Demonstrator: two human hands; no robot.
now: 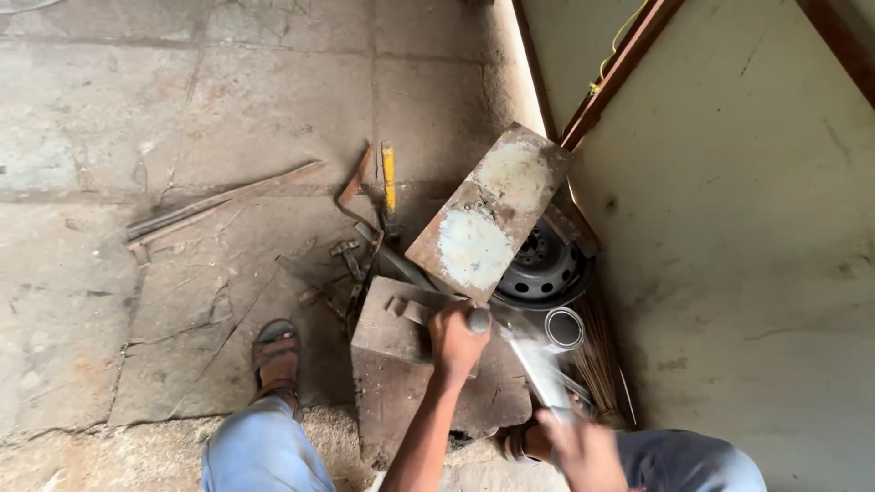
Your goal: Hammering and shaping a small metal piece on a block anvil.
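My left hand (456,342) is closed around a grey rod with a rounded end (479,320), held over a dark wooden block (392,364) between my legs. A flat metal piece (412,308) lies on the block's top, just left of that hand. My right hand (576,448), low at the right, grips a long pale metal bar (540,366). The bar is blurred by motion and points up towards the left hand. What the rod's lower end touches is hidden by the fist.
A rusty board with white patches (488,214) leans over a black wheel rim (542,269) behind the block. A yellow-handled tool (389,178), scrap metal strips (219,200) and a metal ring (564,328) lie around. My sandalled foot (278,357) rests on the left; a wall (747,228) stands on the right.
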